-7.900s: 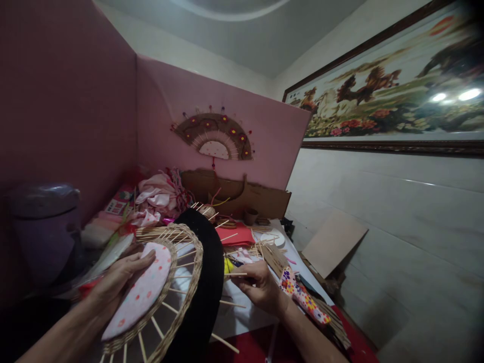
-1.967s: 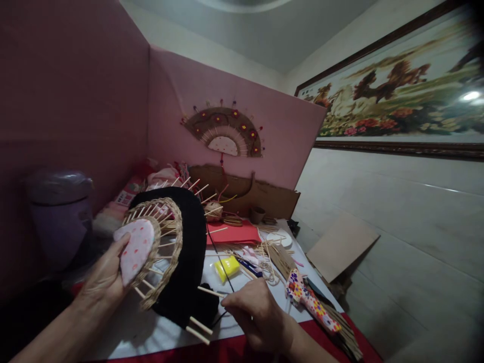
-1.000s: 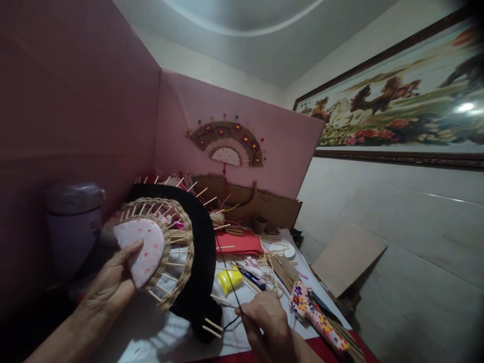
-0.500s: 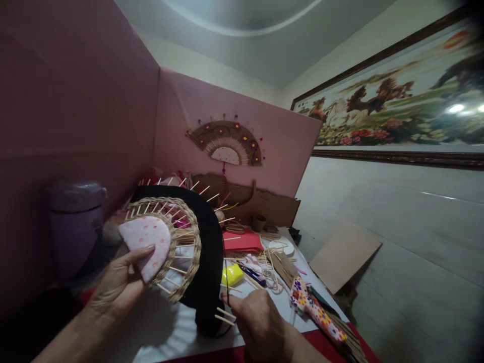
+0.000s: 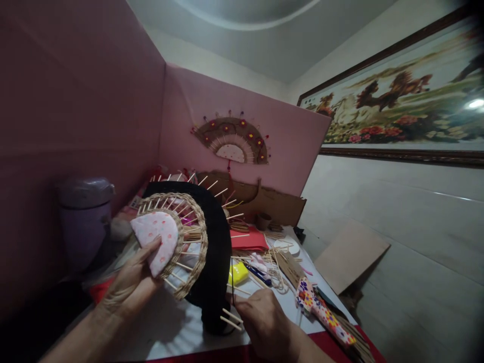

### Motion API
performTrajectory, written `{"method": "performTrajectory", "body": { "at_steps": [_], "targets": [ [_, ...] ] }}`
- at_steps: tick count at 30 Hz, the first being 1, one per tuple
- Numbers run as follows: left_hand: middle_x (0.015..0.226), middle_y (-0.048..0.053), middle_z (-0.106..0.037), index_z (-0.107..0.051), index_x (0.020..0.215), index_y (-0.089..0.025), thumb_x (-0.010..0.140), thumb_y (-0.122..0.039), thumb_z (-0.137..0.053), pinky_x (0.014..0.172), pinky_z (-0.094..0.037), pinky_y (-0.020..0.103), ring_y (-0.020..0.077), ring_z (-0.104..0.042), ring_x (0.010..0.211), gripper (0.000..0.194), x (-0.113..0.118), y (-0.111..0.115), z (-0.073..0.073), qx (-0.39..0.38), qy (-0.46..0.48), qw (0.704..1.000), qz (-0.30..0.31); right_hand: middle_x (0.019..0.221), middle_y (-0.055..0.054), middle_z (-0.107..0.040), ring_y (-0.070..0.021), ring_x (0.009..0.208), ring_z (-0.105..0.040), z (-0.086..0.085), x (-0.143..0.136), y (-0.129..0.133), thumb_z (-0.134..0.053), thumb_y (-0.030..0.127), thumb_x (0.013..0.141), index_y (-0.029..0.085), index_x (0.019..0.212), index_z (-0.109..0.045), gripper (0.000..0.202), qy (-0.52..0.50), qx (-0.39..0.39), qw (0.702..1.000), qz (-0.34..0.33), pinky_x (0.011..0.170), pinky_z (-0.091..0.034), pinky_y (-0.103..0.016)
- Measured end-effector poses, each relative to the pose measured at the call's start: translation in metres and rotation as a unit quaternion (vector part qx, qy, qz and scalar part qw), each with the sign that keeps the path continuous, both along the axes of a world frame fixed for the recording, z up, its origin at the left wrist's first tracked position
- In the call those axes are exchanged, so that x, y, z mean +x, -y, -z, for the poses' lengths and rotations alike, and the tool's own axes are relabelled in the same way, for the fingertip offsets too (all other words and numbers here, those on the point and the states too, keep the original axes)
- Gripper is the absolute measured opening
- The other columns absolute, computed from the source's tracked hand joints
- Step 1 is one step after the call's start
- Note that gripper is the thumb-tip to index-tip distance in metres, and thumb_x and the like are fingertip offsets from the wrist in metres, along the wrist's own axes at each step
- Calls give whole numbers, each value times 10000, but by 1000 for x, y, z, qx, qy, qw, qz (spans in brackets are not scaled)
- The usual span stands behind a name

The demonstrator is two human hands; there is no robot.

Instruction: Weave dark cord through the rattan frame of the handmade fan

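woven fan is held upright over the near left part of the table, facing the camera. its pink dotted cloth centre is ringed by a tight wicker band, then an open ring of bare sticks, then a second wicker band, then a wide black yarn band. stick ends poke out past the black edge all round, so the weave looks well along but the rim is unfinished and bare of decoration, judging by the trimmed brown fan pinned on the pink board behind.

left hand is closed on the fan's lower left, thumb pressed on the pink cloth, fingers behind. right hand is low beside the fan's black bottom edge, fingers pinched on a thin black strand running up from it; grip partly hidden.

containers: lidded purple bin at far left, shut, contents not visible. small brown cup at the back of the table, inside too small to tell. yellow block, loose sticks and a red sheet lie loose on the table.
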State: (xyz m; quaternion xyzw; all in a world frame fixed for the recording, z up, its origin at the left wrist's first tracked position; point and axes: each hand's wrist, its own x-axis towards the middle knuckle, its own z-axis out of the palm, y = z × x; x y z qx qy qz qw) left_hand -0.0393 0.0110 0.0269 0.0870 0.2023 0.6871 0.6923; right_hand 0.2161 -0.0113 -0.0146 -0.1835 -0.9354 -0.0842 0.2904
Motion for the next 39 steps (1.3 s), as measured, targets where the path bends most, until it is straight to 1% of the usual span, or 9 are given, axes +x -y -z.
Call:
{"method": "performTrajectory", "body": {
  "at_steps": [4, 7, 10, 14, 20, 24, 28, 35, 39],
  "targets": [
    [1002, 122, -680, -513, 1218, -205, 816, -119, -467, 793, -517, 466, 296, -621, 948, 414, 3, 0, 5, 35, -21, 999, 20, 554, -5, -549, -123, 413, -467, -1, -1, 0, -317, 89, 797, 138, 988, -468, 249, -5, 21, 1000, 3, 414, -290, -256],
    [1078, 129, -651, -478, 1255, -231, 838, -219, -470, 837, -487, 492, 311, -570, 1037, 417, 6, 2, 4, 50, 9, 998, 47, 525, 12, -520, -120, 396, -438, 1, -1, -1, -330, 106, 774, 178, 843, -458, 163, -14, 20, 1000, 7, 415, -284, -258],
    [1134, 121, -622, -462, 1263, -280, 844, -301, -466, 847, -469, 519, 314, -531, 1093, 420, 9, 4, 2, 55, 10, 997, 56, 522, 19, -507, -118, 394, -425, 5, -1, -2, -347, 122, 782, 181, 815, -448, 121, -12, 4, 1000, 16, 417, -283, -255],
    [1120, 87, -632, -478, 1239, -322, 847, -239, -469, 835, -488, 497, 283, -557, 1068, 401, 6, 4, 4, 55, -9, 998, 11, 513, 19, -504, -121, 394, -423, 7, -1, -3, -350, 121, 793, 181, 812, -446, 114, -24, 10, 999, 30, 430, -286, -258],
    [1106, 101, -635, -508, 1218, -247, 804, -122, -511, 830, -495, 507, 296, -587, 1018, 433, 0, 1, 13, 66, -31, 997, 13, 630, -20, -588, -122, 442, -470, 5, -2, -2, -359, 99, 789, 155, 956, -464, 205, -6, 6, 1000, 15, 448, -294, -263],
    [1078, 113, -644, -509, 1215, -230, 826, -163, -477, 799, -508, 510, 305, -575, 1036, 396, 3, 3, 5, 52, -29, 998, 10, 520, 11, -518, -115, 397, -423, 6, -2, -1, -345, 95, 794, 168, 858, -463, 152, -10, 12, 1000, 26, 430, -254, -268],
    [1049, 108, -654, -514, 1209, -228, 839, -170, -452, 775, -520, 505, 302, -585, 1020, 380, 6, 5, -3, 63, -31, 998, -7, 544, 2, -540, -127, 420, -447, 6, -1, -1, -331, 113, 828, 129, 980, -461, 201, -4, 16, 1000, 19, 437, -264, -276],
    [1012, 62, -673, -543, 1169, -260, 819, -111, -471, 756, -539, 463, 270, -615, 968, 387, -2, 2, 0, 62, -42, 996, -52, 544, -3, -526, -142, 450, -450, -1, -1, 6, -353, 122, 819, 115, 1035, -485, 253, -24, 21, 999, 9, 448, -251, -286],
    [1017, 78, -676, -531, 1193, -207, 821, -88, -463, 799, -526, 446, 266, -618, 963, 397, -5, 3, -2, 59, -34, 996, -61, 527, 1, -500, -131, 436, -418, -1, 0, 9, -369, 138, 814, 144, 944, -509, 191, -56, 44, 997, 12, 453, -245, -276]
  ]
}}
